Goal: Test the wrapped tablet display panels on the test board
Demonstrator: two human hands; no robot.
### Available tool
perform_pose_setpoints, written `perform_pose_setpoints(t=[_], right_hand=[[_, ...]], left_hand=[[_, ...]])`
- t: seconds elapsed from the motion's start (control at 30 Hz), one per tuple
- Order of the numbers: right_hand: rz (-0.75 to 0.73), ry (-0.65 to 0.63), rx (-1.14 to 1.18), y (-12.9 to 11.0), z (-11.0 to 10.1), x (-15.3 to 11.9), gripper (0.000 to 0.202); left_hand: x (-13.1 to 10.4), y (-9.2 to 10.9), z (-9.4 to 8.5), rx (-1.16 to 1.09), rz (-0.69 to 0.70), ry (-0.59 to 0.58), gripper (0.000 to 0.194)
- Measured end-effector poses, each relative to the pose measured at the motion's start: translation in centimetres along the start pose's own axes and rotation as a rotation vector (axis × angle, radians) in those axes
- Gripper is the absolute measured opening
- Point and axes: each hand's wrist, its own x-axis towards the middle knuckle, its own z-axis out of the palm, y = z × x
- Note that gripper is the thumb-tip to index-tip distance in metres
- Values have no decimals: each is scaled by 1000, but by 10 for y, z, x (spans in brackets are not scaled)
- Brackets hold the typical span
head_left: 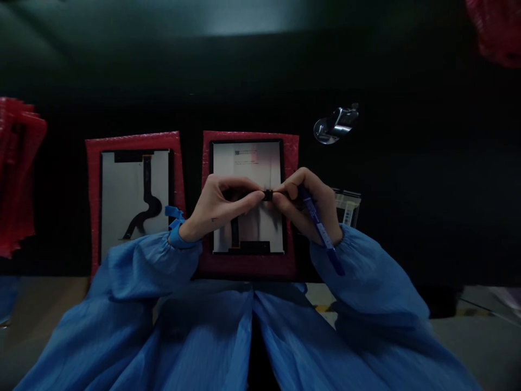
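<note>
A display panel [252, 168] with a pale back and black edges lies on a red bubble-wrap sheet [248, 267]. Above its middle, my left hand [223, 206] pinches the black end of a ribbon cable [267, 195] between thumb and fingers. My right hand [307, 201] is closed too, its thumb and fingertip gripping the same small black end from the other side. A blue marker pen [321, 231] is tucked in the right hand, slanting down toward the wrist. Part of the cable is hidden behind my left hand.
To the left, a second display panel [118, 190] with a curved black ribbon cable [152, 206] lies on red bubble wrap [94, 201]. More red wrap [18, 179] is piled at far left. A shiny metal object [336, 125] stands behind my right hand, near a labelled piece [349, 203].
</note>
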Motion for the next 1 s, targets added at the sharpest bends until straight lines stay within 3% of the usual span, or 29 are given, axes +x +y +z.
perform_pose_setpoints(t=[0.13,0.57,0.87,1.0], right_hand=[[41,-6,50,0,0,-1,33],[-2,-8,98,2,0,0,36],[-68,15,-122,2,-1,-3,28],[-64,34,-102,2,-1,-3,29]], left_hand=[[0,1,1,-17,16,69,7],[-1,0,1,55,3,38,12],[-4,-2,4,243,107,65,14],[-4,-1,5,241,119,98,12]])
